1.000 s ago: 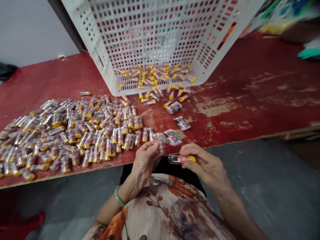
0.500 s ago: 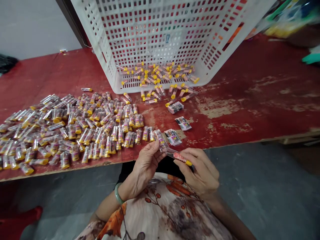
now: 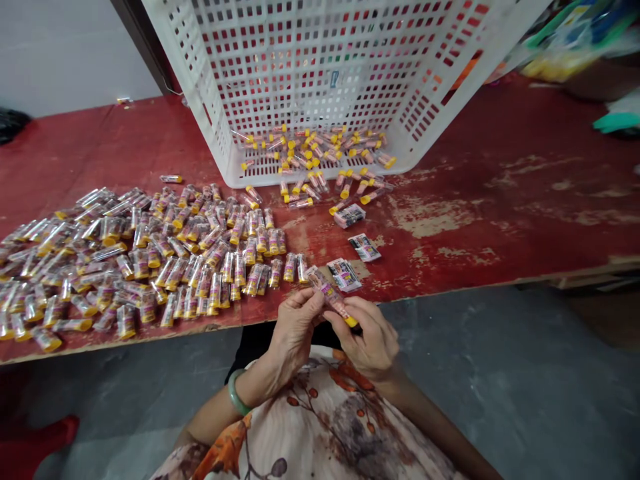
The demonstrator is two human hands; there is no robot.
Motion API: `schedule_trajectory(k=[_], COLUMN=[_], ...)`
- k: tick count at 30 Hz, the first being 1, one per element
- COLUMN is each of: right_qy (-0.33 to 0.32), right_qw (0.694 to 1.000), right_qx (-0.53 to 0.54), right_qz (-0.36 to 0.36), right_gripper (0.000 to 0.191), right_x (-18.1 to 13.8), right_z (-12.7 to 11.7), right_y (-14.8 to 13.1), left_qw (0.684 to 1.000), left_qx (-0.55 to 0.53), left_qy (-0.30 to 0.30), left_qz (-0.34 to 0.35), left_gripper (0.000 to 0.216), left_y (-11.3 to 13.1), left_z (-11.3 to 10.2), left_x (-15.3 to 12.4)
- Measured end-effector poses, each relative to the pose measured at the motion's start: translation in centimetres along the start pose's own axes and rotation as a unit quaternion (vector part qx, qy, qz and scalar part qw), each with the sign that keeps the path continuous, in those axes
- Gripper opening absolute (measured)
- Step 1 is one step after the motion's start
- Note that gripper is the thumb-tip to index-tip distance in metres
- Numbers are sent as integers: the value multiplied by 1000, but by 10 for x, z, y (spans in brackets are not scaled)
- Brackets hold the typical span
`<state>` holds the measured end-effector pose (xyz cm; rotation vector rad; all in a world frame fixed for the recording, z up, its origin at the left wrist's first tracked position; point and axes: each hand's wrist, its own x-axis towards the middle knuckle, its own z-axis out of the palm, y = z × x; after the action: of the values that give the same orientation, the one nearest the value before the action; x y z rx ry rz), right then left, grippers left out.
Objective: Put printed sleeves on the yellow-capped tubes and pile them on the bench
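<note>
Just in front of the red table's near edge, my left hand [image 3: 295,327] and my right hand [image 3: 367,337] meet on one small clear tube with a yellow cap [image 3: 334,300]. Both pinch it, the right at the capped end, the left at the clear end with a printed label wrapped there. A large heap of labelled yellow-capped tubes [image 3: 135,257] covers the table to my left. Small stacks of printed labels [image 3: 345,274] lie right above my hands.
A white perforated basket [image 3: 320,73] lies tipped on the red table [image 3: 500,207], with several unlabelled yellow-capped tubes [image 3: 315,157] spilling from its mouth. Two more label stacks [image 3: 365,247] lie near it. Colourful items sit at the far right. Grey floor lies below.
My right hand has brought the tube leftward and tilted it up to meet my left hand; the two hands are now joined on it.
</note>
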<state>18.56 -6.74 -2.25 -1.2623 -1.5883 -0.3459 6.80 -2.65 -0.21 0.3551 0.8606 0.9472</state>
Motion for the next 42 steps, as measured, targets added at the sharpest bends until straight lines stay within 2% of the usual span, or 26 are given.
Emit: schedule_trajectory(k=[2,3,6,8,14,18,25,30,42], right_qy=[-23,-56,-181,-207,-127,-117,-59,-20,7], right_qw=[999,995,962,948,955,944,974,981,989], right_qx=[45,82,196,227,242,266,192,165,127], right_qz=[8,17,59,82,113,158,107,104,78], right_gripper=[41,42,40,40,35,27,25,20,17], right_x=[4,7,11,12,17,20,20,17,10], right_z=[2,1,-8,-14,-14,-12,-8,-2,9], right_y=[2,3,7,8,3,4,-1,-5,-4], left_qw=[1000,1000,999,999,999,999,997,997,999], left_qx=[8,7,9,20,18,37,72,67,49], left_qy=[-2,-2,-5,-16,-28,-36,-39,-35,-20], left_qz=[9,16,34,25,18,-1,-11,-5,-9], left_gripper=[30,29,26,26,26,27,29,27,25], left_y=[2,4,10,13,14,16,9,3,1], left_z=[-1,-1,-3,-2,1,1,0,-1,-4], left_x=[-1,-1,-1,-2,-5,-6,-12,-15,-13])
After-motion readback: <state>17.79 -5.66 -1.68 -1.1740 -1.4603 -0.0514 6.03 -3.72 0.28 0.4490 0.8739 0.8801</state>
